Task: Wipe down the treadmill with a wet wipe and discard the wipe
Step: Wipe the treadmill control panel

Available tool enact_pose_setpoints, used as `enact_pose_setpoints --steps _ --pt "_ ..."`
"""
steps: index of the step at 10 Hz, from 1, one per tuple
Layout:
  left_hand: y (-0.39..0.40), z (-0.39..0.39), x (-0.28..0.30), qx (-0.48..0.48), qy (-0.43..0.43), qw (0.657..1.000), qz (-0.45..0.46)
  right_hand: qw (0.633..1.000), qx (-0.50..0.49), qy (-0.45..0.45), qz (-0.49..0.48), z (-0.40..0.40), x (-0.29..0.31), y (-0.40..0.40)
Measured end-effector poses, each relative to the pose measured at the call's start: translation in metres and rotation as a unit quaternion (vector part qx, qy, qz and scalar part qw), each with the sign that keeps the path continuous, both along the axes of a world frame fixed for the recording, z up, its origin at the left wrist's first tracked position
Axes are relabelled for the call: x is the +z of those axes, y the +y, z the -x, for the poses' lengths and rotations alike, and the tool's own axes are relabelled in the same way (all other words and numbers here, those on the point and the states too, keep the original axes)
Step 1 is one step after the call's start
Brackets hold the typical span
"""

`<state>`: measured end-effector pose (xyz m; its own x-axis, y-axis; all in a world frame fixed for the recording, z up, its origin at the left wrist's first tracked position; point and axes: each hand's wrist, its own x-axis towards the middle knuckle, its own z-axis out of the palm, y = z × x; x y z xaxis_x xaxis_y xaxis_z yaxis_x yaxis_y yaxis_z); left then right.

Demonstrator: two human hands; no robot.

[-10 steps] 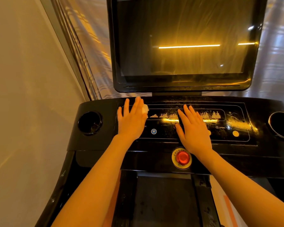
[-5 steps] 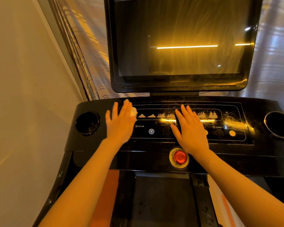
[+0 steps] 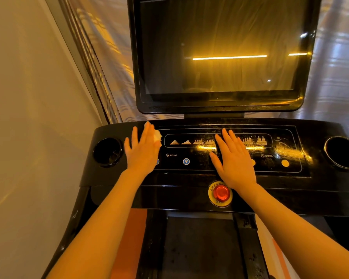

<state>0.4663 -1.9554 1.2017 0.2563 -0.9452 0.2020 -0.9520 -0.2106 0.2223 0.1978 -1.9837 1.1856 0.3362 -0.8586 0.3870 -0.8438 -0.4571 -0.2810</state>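
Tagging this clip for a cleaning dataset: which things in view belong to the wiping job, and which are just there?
Part of the job:
left hand, pressing the wipe flat
wet wipe
console panel
screen
right hand, resting flat on the panel

Just there:
left cup holder
right cup holder
red stop button

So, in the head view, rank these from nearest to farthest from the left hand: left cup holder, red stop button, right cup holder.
From the left hand:
1. Left cup holder, just to its left.
2. Red stop button, below and to its right, near the right hand.
3. Right cup holder, at the console's far right end.
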Motion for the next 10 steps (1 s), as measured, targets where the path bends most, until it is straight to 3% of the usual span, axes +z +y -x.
enact_pose_setpoints --steps 1,3,4,6,7,8,10 --pt "0.007 -0.001 -0.005 0.044 0.015 0.999 0.009 1.0 -0.001 -0.004 -0.003 0.0 0.0 0.001" --pt "0.032 0.053 -0.02 -0.086 -0.034 0.995 0.029 1.0 0.0 -0.005 -0.008 0.0 0.003 0.002" --pt "0.046 0.04 -0.028 -0.095 -0.062 0.992 0.056 1.0 0.004 -0.011 -0.003 0.0 0.002 0.002" --pt "0.066 0.024 -0.038 -0.146 0.091 0.975 0.142 1.0 0.001 -0.013 0.004 0.001 -0.002 -0.001" --pt "0.064 0.019 -0.044 -0.172 0.005 0.971 0.168 1.0 0.001 -0.018 0.005 0.0 -0.002 -0.001" --pt "0.061 0.016 -0.045 -0.18 -0.028 0.969 0.166 1.0 -0.001 -0.016 0.008 0.0 -0.002 -0.001" --pt "0.058 0.023 -0.047 -0.202 -0.008 0.961 0.188 1.0 -0.003 -0.019 0.008 0.0 -0.003 -0.001"
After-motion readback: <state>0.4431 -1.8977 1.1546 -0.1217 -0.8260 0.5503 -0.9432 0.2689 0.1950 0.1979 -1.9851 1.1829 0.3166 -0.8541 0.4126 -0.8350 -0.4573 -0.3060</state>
